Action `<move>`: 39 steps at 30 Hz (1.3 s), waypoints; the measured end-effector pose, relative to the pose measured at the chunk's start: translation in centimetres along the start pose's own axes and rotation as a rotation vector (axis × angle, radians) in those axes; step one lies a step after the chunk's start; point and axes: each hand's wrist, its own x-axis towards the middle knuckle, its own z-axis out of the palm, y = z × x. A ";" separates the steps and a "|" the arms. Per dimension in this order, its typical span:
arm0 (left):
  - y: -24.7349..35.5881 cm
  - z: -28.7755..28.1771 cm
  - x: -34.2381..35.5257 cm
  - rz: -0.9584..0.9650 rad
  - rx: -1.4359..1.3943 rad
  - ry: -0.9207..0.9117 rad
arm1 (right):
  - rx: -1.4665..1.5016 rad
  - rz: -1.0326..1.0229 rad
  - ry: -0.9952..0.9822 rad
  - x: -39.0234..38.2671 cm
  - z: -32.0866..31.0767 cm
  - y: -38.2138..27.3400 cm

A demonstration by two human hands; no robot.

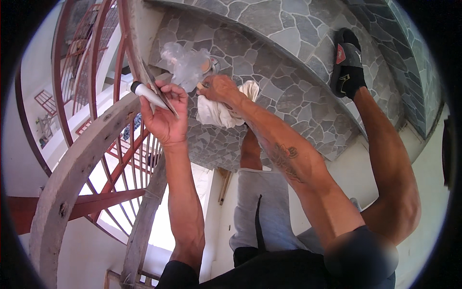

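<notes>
My left hand [166, 115] is closed around a white tube [150, 95] with a black cap, beside the wooden railing. A thin, flat grey-brown piece like a scraper blade [167, 100] is in the same hand, its narrow end pointing down past the palm. My right hand [219, 89] is curled with its fingers bent, over a bunched white cloth [216, 113]. A small pale bit shows at its fingertips, too little to name. Just beyond that hand are a crumpled clear plastic bag [180, 62] and a small round can [212, 65].
Curved steps [288, 36] with a grey stone pattern spread ahead and right. On the left runs a railing with a curved wooden handrail [79, 159] and red bars, open to a lower level. My right foot, in a black slide sandal [347, 58], stands on a step.
</notes>
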 end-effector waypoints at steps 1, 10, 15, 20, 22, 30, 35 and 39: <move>-0.1 0.2 0.0 -0.001 -0.008 0.004 | 0.003 -0.003 -0.005 0.2 0.3 0.0; -0.2 1.7 0.2 -0.056 -0.007 -0.067 | 0.154 -0.083 -0.066 1.4 0.5 -0.5; 1.9 4.2 0.6 -0.106 0.166 -0.193 | 0.089 -0.065 -0.107 -0.6 -2.6 -2.1; 3.0 7.7 3.6 -0.032 0.744 0.034 | -0.152 -0.198 -0.151 1.1 -5.7 -0.7; 4.6 7.8 5.5 -0.099 0.898 0.057 | -0.187 -0.186 -0.198 1.8 -6.9 -0.8; 6.6 8.0 9.5 -0.327 1.113 -0.148 | -0.487 -0.312 -0.337 4.5 -10.1 -0.9; 4.9 8.1 11.1 -0.352 0.952 -0.180 | -0.732 -0.720 -0.397 6.2 -12.8 3.2; 6.8 6.5 9.1 -0.114 0.919 -0.277 | -0.430 -0.520 -0.401 4.1 -12.7 3.2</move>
